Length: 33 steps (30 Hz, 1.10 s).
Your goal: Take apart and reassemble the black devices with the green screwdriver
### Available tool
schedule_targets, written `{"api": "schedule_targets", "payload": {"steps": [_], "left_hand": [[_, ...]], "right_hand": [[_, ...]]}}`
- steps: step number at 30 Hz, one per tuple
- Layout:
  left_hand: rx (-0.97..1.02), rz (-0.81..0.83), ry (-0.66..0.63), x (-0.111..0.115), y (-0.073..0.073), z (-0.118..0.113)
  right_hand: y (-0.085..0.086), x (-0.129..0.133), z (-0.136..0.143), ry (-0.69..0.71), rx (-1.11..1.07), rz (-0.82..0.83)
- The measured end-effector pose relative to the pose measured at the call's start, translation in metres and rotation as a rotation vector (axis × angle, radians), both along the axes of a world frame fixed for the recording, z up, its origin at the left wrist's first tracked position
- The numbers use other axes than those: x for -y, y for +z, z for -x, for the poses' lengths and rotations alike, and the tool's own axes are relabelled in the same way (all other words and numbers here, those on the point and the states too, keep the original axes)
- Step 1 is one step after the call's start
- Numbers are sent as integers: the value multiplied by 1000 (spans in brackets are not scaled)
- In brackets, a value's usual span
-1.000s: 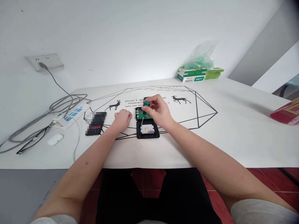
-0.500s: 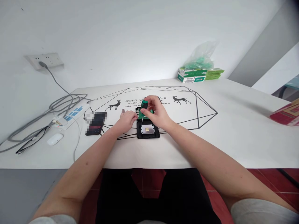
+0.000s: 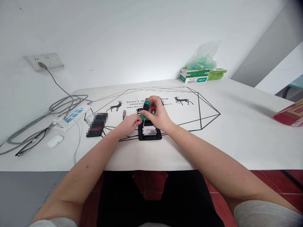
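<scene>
My right hand (image 3: 158,113) is closed round the green and black handle of a screwdriver (image 3: 146,106). Its thin shaft points down at the near edge of a green circuit board (image 3: 143,117), which sits in the far part of a black plastic case (image 3: 156,138). A silver metal plate with a gold square (image 3: 149,130) lies in the near part of the case. My left hand (image 3: 131,123) rests at the left side of the case, fingertips pressed together by the board's edge; whether they pinch anything is hidden. Just beyond it lies a second, smaller screwdriver (image 3: 124,114).
Left on the table are a partly pixelated phone (image 3: 97,125), a white earbud case (image 3: 55,141), glasses (image 3: 33,142), a power strip (image 3: 74,118) and coiled grey cable (image 3: 56,105). Green boxes (image 3: 194,75) under a plastic bag (image 3: 204,56) stand at the back; a red box (image 3: 290,114) is far right.
My left hand has shifted slightly right and down along the board's edge, leaving more of the small screwdriver in view. The screwdriver in my right hand has tilted a little.
</scene>
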<state>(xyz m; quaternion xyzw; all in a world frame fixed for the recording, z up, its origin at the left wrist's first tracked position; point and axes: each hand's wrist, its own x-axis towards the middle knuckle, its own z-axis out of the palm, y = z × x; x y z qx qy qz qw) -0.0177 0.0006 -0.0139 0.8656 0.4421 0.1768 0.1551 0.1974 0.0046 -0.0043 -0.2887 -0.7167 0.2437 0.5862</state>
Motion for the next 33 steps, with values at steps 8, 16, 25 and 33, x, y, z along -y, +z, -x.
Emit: {"api": "schedule_targets", "payload": {"steps": [8,16,25,33], "left_hand": [[94,52,-43,0,-1,0],[142,77,-32,-2,-1,2],[222,173,6,-1,2,1],[250,215,8,2,4,1]], "right_hand": [[1,3,1,-32,-1,9],[-4,-11,-8,-126,-157,-21],[-6,-14,-6,-121,-215,-75],[-6,-14,-8,-111,-244,-92]]}}
